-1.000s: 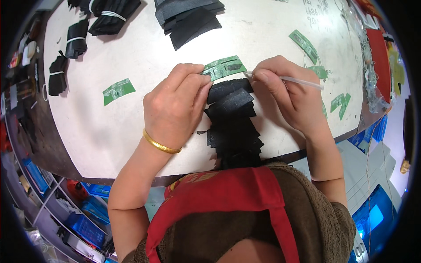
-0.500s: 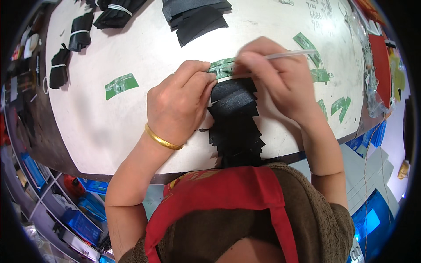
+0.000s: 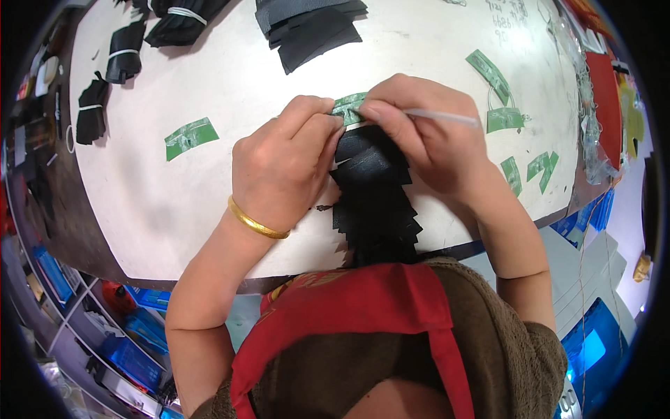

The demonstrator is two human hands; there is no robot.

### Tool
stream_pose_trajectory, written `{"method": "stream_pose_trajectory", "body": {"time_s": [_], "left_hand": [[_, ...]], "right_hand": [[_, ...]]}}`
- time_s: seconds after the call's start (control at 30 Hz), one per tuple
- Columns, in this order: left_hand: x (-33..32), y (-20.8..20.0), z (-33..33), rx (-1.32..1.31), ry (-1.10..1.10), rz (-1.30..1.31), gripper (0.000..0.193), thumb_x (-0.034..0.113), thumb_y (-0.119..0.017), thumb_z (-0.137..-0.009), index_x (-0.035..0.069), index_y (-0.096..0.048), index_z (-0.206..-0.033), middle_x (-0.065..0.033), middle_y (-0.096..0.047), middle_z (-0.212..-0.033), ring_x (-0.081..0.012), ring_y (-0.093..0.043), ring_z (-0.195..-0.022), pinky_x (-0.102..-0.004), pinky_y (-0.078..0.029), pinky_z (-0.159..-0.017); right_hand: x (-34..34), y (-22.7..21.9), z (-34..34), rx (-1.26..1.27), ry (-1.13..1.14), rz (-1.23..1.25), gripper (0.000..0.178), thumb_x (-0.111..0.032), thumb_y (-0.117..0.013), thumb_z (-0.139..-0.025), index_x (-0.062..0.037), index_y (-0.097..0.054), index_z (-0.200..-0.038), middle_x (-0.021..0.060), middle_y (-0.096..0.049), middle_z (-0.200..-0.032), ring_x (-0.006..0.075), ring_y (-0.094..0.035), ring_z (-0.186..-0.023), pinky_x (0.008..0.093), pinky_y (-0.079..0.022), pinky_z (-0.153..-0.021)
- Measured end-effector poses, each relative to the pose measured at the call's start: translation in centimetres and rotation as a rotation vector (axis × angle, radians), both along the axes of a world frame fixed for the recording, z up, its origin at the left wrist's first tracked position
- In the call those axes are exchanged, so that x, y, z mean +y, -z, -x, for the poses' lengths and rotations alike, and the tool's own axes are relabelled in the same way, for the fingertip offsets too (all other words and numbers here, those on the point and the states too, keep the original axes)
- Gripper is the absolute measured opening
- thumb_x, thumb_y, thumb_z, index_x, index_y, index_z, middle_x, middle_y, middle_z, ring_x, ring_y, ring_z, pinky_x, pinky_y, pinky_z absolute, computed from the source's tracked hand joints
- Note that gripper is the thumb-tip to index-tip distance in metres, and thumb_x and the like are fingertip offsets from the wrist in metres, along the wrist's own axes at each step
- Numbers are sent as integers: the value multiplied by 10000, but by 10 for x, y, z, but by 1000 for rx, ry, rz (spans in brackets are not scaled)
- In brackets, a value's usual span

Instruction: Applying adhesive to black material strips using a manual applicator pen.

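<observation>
A curved green template strip (image 3: 350,108) lies over the far end of a stack of black leather-like pieces (image 3: 373,167). My left hand (image 3: 286,150), with a gold bangle at the wrist, presses its fingertips and thumb together on the strip's left end. In my right hand (image 3: 429,126) is a slim, translucent white pen (image 3: 443,116), gripped between thumb and fingers. Its tip is hidden by the fingers, close against the strip's right part. The black pieces overlap in a fanned row running toward me.
Another green strip (image 3: 192,138) lies at left, and several more green pieces (image 3: 504,120) at right. Loose black pieces (image 3: 317,35) and banded black bundles (image 3: 125,52) sit on the far side of the white tabletop (image 3: 279,77). A red panel (image 3: 601,108) stands beyond the right edge.
My right hand has moved left along the green strip with the pen, uncovering a green piece at right. My left hand has stayed almost still.
</observation>
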State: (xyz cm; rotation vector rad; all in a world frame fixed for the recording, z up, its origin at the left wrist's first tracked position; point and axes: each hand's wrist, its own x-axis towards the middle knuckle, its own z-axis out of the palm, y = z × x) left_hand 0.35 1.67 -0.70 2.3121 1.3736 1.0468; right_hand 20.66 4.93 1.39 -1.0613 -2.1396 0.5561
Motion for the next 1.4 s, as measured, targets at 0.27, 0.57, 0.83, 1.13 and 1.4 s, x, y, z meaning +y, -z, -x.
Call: {"method": "stream_pose_trajectory", "body": {"time_s": [0.27, 0.57, 0.83, 1.13, 1.4], "left_hand": [[-2, -8, -1, 31, 20, 81, 132, 2, -779, -818, 40, -702, -918, -74, -715, -1011, -232, -706, -697, -322, -561, -588], [-3, -12, 2, 26, 16, 131, 128, -22, -796, -818, 20, -729, -919, -106, -732, -1031, -238, -732, -741, -311, -587, -642], [-1, -7, 3, 21, 65, 87, 127, -19, -794, -822, 19, -729, -926, -112, -737, -1015, -221, -736, -718, -302, -591, -629], [-12, -14, 5, -18, 80, 216, 122, -17, -780, -835, 16, -734, -943, -105, -733, -1028, -189, -726, -674, -290, -587, -607], [-15, -22, 6, -15, 80, 205, 134, -23, -797, -823, 15, -751, -943, -100, -734, -1040, -167, -722, -723, -289, -572, -611]], "right_hand": [[-6, -4, -14, 53, 4, 122, 109, -177, -727, -939, -101, -660, -900, 65, -650, -743, 265, -664, -663, 361, -503, -563], [-2, -10, -17, -129, -31, -105, 118, -165, -714, -948, -51, -687, -935, 65, -651, -733, 264, -648, -635, 331, -505, -561], [68, -2, 7, -156, -34, -285, 231, -108, -734, -872, -110, -711, -1102, 77, -724, -960, 268, -678, -881, 373, -549, -748], [72, -3, -8, 52, -141, 4, 147, -92, -775, -890, -27, -733, -1015, 72, -751, -942, 190, -713, -801, 280, -551, -739], [27, -12, -18, 15, 38, 24, 194, -106, -699, -954, -71, -739, -1140, 114, -758, -915, 252, -738, -815, 336, -573, -713]]}}
